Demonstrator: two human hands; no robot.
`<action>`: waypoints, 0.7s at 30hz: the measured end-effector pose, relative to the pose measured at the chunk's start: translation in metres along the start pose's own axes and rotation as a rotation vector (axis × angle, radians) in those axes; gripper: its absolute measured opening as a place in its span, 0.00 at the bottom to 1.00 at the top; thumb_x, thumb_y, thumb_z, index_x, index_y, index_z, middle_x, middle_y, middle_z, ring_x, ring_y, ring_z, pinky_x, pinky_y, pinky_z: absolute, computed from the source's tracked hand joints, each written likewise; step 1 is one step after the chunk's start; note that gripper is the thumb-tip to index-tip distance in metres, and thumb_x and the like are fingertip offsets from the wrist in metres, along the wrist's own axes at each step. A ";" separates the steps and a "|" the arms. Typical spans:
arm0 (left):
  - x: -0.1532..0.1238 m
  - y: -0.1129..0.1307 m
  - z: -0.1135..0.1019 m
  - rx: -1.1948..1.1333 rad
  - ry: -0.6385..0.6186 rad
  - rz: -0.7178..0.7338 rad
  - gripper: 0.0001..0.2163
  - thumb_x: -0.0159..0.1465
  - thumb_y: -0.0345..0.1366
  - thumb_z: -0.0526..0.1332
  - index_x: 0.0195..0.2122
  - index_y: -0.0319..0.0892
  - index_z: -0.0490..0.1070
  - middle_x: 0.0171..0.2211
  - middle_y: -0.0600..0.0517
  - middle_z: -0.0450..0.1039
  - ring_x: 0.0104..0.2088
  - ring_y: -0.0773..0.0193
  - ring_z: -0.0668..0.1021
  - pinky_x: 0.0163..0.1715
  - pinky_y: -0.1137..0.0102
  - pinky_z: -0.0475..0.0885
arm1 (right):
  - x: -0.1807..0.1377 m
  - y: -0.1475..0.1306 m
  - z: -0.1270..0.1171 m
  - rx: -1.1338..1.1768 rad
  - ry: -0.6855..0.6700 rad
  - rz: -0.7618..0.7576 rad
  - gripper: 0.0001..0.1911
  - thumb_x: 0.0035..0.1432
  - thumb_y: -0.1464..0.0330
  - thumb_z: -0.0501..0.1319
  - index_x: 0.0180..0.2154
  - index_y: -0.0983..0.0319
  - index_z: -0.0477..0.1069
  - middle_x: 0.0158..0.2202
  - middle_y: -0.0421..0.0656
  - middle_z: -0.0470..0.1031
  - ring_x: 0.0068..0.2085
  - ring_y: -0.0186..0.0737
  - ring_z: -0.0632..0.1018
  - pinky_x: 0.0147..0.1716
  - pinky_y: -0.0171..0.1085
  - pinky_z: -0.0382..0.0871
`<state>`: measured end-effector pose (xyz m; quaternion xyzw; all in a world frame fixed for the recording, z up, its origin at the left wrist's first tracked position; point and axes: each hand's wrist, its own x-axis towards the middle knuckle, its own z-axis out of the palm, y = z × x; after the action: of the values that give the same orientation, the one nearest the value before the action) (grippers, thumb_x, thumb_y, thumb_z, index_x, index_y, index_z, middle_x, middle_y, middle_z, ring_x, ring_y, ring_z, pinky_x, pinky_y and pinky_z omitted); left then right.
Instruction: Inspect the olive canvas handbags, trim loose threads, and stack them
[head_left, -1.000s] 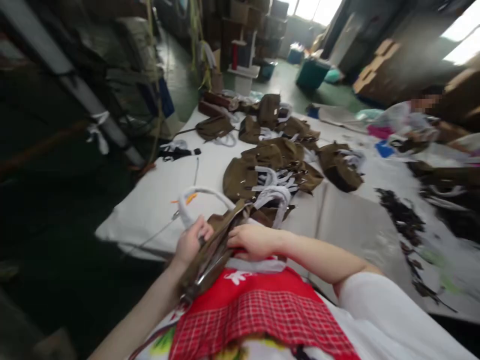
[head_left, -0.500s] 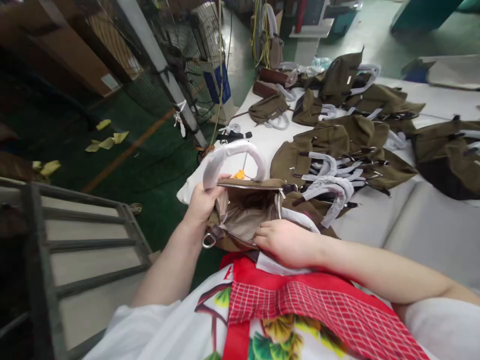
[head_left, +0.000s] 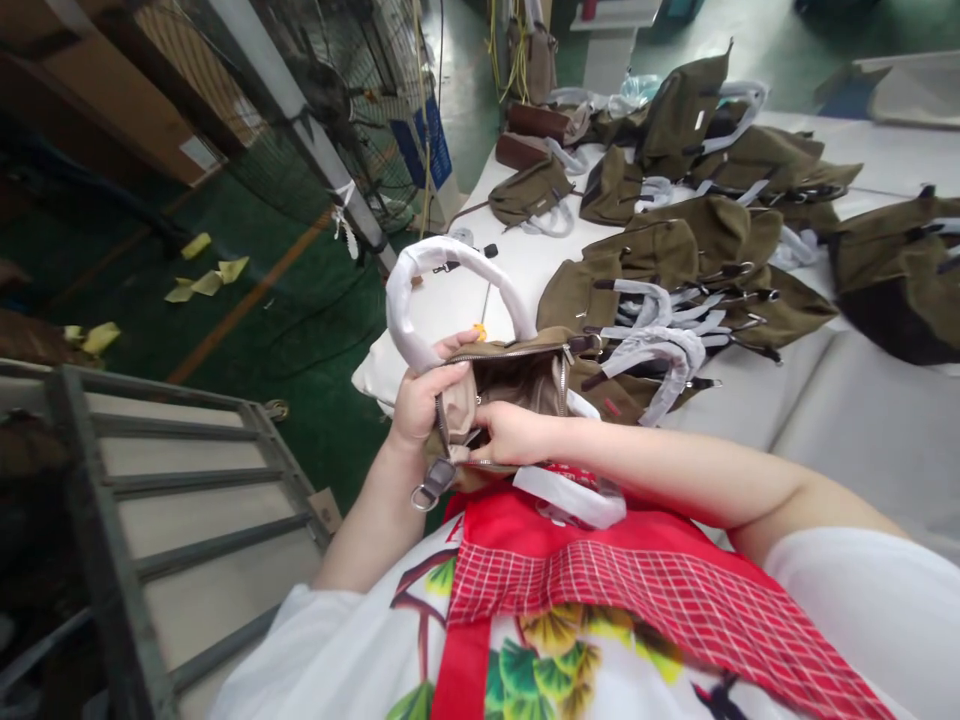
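Observation:
An olive-brown handbag [head_left: 469, 478] is held in front of my apron, its zipped top wide apart and the beige lining [head_left: 459, 405] showing. My left hand [head_left: 429, 402] is closed on its left rim, thumb over the edge near the lining. Inside the opening, my right hand [head_left: 517, 434] reaches left with bent fingers by the lining and the near zip edge; its fingertips are partly hidden. One white-wrapped handle [head_left: 409, 290] arches up on the far side, and another wrapped handle [head_left: 570, 497] hangs against the apron. A metal ring [head_left: 424, 497] dangles at the left end.
Several olive bags [head_left: 660, 255] with wrapped handles lie on the white table [head_left: 810, 400], close right of the held bag. A black strap clip [head_left: 450, 265] lies beyond it. To the left stand a slatted metal frame [head_left: 202, 480], a post [head_left: 300, 120] and a fan [head_left: 375, 110].
My right hand has gone from the near rim into the bag, toward its left end. The bag has tipped a little, and the near handle now shows against the apron.

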<state>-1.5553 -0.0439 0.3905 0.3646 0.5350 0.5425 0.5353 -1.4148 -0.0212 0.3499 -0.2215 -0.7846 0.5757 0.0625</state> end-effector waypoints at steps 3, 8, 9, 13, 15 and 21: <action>-0.002 0.000 0.002 -0.050 0.020 0.029 0.19 0.53 0.33 0.63 0.47 0.39 0.74 0.41 0.46 0.80 0.45 0.51 0.80 0.51 0.58 0.72 | -0.002 0.008 0.003 0.018 0.022 -0.096 0.07 0.57 0.68 0.63 0.30 0.65 0.77 0.28 0.39 0.76 0.32 0.35 0.75 0.35 0.32 0.66; -0.010 0.000 -0.008 -0.149 0.024 0.024 0.17 0.50 0.31 0.64 0.43 0.37 0.76 0.40 0.46 0.81 0.45 0.49 0.80 0.50 0.57 0.72 | -0.020 0.005 -0.023 -0.074 -0.048 -0.129 0.11 0.61 0.69 0.58 0.31 0.66 0.77 0.26 0.38 0.74 0.27 0.31 0.71 0.30 0.30 0.62; -0.012 0.000 -0.011 -0.166 0.001 0.007 0.17 0.50 0.30 0.64 0.42 0.37 0.76 0.39 0.45 0.81 0.44 0.48 0.80 0.50 0.56 0.73 | -0.024 0.002 -0.028 -0.059 -0.069 -0.111 0.12 0.62 0.68 0.58 0.33 0.66 0.78 0.27 0.39 0.75 0.28 0.32 0.72 0.31 0.30 0.63; -0.017 -0.007 -0.024 -0.253 -0.108 -0.076 0.15 0.49 0.30 0.63 0.39 0.37 0.75 0.37 0.44 0.81 0.43 0.45 0.81 0.48 0.51 0.73 | -0.034 -0.005 -0.041 0.054 -0.147 -0.021 0.14 0.62 0.64 0.58 0.40 0.67 0.78 0.34 0.42 0.79 0.33 0.34 0.75 0.36 0.31 0.66; -0.018 -0.012 -0.032 -0.295 -0.136 -0.091 0.15 0.49 0.30 0.63 0.39 0.37 0.75 0.37 0.44 0.81 0.43 0.44 0.81 0.47 0.50 0.73 | -0.037 -0.007 -0.041 0.140 -0.144 0.037 0.15 0.63 0.61 0.58 0.39 0.66 0.77 0.33 0.41 0.78 0.33 0.34 0.74 0.36 0.32 0.67; -0.017 -0.023 -0.053 -0.383 -0.142 -0.070 0.12 0.46 0.30 0.63 0.34 0.37 0.74 0.38 0.44 0.80 0.43 0.43 0.80 0.45 0.49 0.74 | -0.036 -0.014 -0.034 0.392 -0.057 0.222 0.18 0.62 0.55 0.58 0.33 0.65 0.72 0.23 0.36 0.69 0.24 0.29 0.66 0.25 0.31 0.60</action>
<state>-1.5996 -0.0735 0.3627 0.2747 0.3953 0.5884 0.6497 -1.3746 -0.0098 0.3797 -0.2737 -0.6300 0.7265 0.0183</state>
